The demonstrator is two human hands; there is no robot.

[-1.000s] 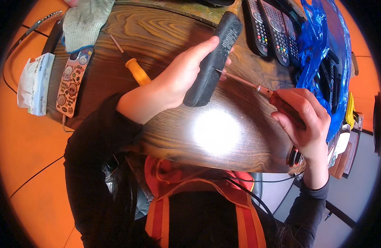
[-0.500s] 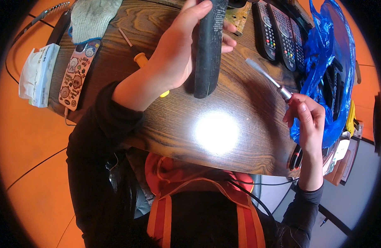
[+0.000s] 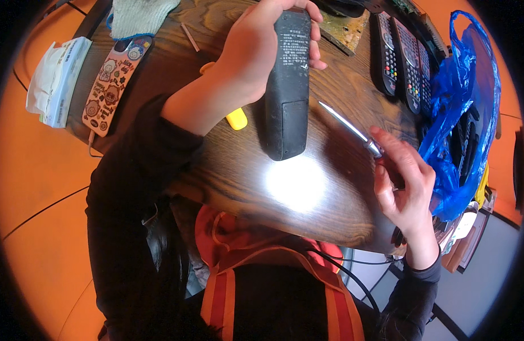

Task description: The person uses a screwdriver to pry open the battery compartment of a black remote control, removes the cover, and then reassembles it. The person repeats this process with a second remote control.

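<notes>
My left hand (image 3: 261, 48) is closed around the upper end of a black remote control (image 3: 288, 96). The remote's back faces up, showing pale print and a battery cover at its lower end. To its right, my right hand (image 3: 408, 179) grips a flat-bladed screwdriver (image 3: 351, 125) near the top of its handle. The bright shaft points up and left at the remote, with a gap between tip and casing. My fingers hide most of the handle. Under my left wrist lies a yellow-handled tool (image 3: 237, 119), partly covered by the arm.
Several remotes (image 3: 407, 62) lie at the back right, beside a blue plastic bag (image 3: 444, 108) with dark items inside. A patterned power strip (image 3: 111, 88), a tissue pack (image 3: 60, 79) and a knitted glove (image 3: 141, 17) are at the left. A circuit board (image 3: 344, 31) lies at the back.
The remote has turned so its back and battery cover face up, and it sits lower in view. My right hand has shifted its hold, bringing the screwdriver tip nearer the remote.
</notes>
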